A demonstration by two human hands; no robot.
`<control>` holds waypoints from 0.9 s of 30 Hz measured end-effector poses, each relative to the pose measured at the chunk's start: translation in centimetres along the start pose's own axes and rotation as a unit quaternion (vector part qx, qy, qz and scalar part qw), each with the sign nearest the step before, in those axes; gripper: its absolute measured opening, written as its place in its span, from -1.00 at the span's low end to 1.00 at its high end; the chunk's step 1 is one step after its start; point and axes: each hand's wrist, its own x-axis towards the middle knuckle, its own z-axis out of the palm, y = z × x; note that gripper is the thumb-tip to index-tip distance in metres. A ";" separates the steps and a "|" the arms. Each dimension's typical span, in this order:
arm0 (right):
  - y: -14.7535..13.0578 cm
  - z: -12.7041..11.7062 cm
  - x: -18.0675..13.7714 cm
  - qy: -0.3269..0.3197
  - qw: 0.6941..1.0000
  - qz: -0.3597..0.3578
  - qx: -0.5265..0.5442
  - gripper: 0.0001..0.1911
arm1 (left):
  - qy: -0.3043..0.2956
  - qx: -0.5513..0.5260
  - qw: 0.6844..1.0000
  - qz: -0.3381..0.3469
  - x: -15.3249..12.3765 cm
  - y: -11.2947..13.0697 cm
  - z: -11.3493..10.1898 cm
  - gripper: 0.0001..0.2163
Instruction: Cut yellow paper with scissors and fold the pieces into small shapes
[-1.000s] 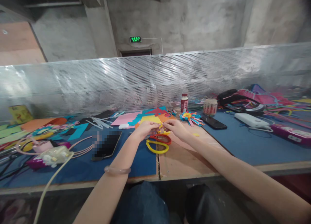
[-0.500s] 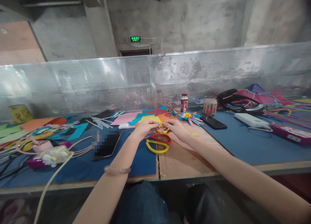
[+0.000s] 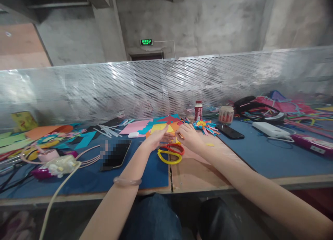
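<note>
My left hand, with a bracelet on its wrist, is open, thumb raised and fingers stretched toward the right. Close beside it, my right hand has its fingers curled together. Whatever they hold, if anything, is hidden. Just below the hands lie scissors with one red and one yellow handle loop; their blades are covered from sight. Yellow paper lies behind my left hand among coloured sheets. Right of my right hand rests a ribbon-like paper flower with a yellow centre and blue, pink and orange strips.
A phone, cables and a power strip lie to the left. At the right are another phone, a jar, a small bottle and a white power bank. A perforated metal screen borders the table's back.
My hands were pinching around a small yellow piece. Now my left fingers have spread open and my right fingers have curled inward. The scissors have stayed put.
</note>
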 end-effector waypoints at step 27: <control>0.0 -2.2 0.4 -0.097 0.949 -0.260 -0.148 -0.76 | -0.051 -0.002 0.999 0.020 -0.3 -0.2 0.0 -0.81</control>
